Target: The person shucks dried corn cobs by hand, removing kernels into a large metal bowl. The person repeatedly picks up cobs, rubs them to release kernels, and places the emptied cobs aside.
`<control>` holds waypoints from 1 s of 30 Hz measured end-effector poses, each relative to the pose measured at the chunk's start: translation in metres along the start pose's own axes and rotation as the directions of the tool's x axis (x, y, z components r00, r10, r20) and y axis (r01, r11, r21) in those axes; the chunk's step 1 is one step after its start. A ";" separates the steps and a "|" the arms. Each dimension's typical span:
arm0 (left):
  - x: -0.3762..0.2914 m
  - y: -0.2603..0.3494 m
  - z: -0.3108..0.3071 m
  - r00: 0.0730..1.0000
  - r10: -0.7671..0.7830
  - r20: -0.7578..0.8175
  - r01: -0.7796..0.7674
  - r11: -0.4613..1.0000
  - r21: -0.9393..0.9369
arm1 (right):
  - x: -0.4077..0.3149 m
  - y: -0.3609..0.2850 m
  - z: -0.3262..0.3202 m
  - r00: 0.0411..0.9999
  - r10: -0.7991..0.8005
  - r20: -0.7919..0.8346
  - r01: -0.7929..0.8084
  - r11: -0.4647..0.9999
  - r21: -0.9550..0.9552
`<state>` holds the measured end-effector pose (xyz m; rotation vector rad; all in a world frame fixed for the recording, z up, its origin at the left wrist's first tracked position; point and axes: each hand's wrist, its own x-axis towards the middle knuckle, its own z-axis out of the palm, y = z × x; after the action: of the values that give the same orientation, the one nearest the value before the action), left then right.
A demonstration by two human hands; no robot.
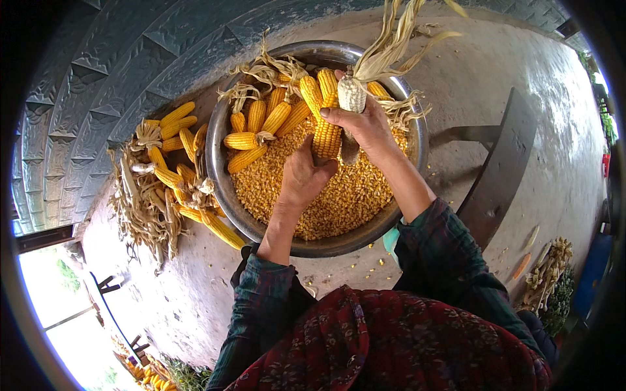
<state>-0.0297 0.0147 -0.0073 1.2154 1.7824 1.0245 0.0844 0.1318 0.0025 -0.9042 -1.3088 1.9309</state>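
A large metal basin point(418, 161) holds loose yellow corn kernels point(313, 210), with whole ears of corn point(257, 116) along its far left side. Above the kernels, my left hand point(305, 171) grips the lower end of a yellow ear of corn point(326, 139). My right hand point(364, 124) closes around a pale, stripped-looking corncob point(351, 95) with long dry husks point(391, 54) trailing from its top; its thumb also touches the yellow ear. A dark, elongated object point(349, 149) shows beneath my right hand; what it is cannot be told.
Left of the basin lie more ears of corn point(168, 177) and a heap of dry husks point(146, 215) on the concrete floor. A dark wooden bench point(501, 171) stands at the right. Scattered kernels point(381, 262) lie near the basin's front.
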 end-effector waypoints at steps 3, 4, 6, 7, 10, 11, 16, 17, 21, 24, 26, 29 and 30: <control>-0.001 -0.001 0.003 0.997 0.060 -0.052 -0.055 0.994 0.094 | -0.001 -0.003 0.005 0.993 -0.098 -0.064 0.102 0.993 0.063; -0.001 -0.002 0.003 0.995 0.066 -0.069 -0.058 0.992 0.115 | -0.004 -0.007 0.005 0.996 -0.081 -0.046 0.084 0.994 0.070; -0.004 -0.002 0.008 0.986 0.082 -0.144 -0.045 0.969 0.243 | -0.011 -0.020 0.004 0.999 -0.047 -0.008 0.048 0.996 0.081; -0.005 -0.001 0.012 0.979 0.093 -0.181 -0.034 0.952 0.305 | -0.012 -0.022 0.005 0.998 -0.039 0.045 0.035 0.995 0.089; 0.000 0.007 0.026 0.973 -0.162 -0.166 0.215 0.902 0.374 | -0.009 -0.012 0.008 0.990 0.039 0.136 -0.036 0.999 -0.025; 0.000 0.006 0.030 0.978 -0.141 -0.153 0.189 0.912 0.363 | -0.010 -0.005 0.012 0.992 0.069 0.109 -0.060 0.995 -0.083; 0.000 -0.004 0.028 0.998 -0.056 -0.012 0.053 0.982 -0.179 | -0.010 0.008 0.017 0.982 -0.179 -0.060 0.165 0.968 -0.187; -0.002 -0.004 0.029 0.990 -0.110 0.091 0.137 0.908 -0.397 | -0.010 0.009 0.015 0.966 -0.238 -0.106 0.204 0.944 -0.261; -0.008 0.010 0.024 0.962 -0.182 0.201 0.271 0.682 -0.679 | -0.005 0.013 0.019 0.950 -0.255 -0.178 0.176 0.913 -0.368; -0.006 0.006 0.021 0.986 -0.140 0.093 0.168 0.758 -0.631 | 0.000 0.004 0.011 0.981 -0.174 -0.088 0.131 0.922 -0.364; -0.002 0.002 0.017 0.991 -0.095 -0.091 0.063 0.949 -0.307 | -0.003 -0.003 0.013 0.991 -0.136 0.007 0.136 0.987 -0.081; -0.005 0.003 0.018 0.969 -0.071 -0.237 0.125 0.967 0.223 | -0.012 -0.014 0.014 0.982 -0.034 0.184 0.019 0.996 0.085; 0.000 -0.001 0.024 0.991 -0.018 -0.133 0.058 0.950 0.307 | -0.018 -0.012 0.015 0.980 -0.027 0.198 0.008 0.996 0.094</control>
<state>-0.0091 0.0192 -0.0180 1.3197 2.1203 0.8361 0.0836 0.1139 0.0216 -0.6646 -1.3209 2.0938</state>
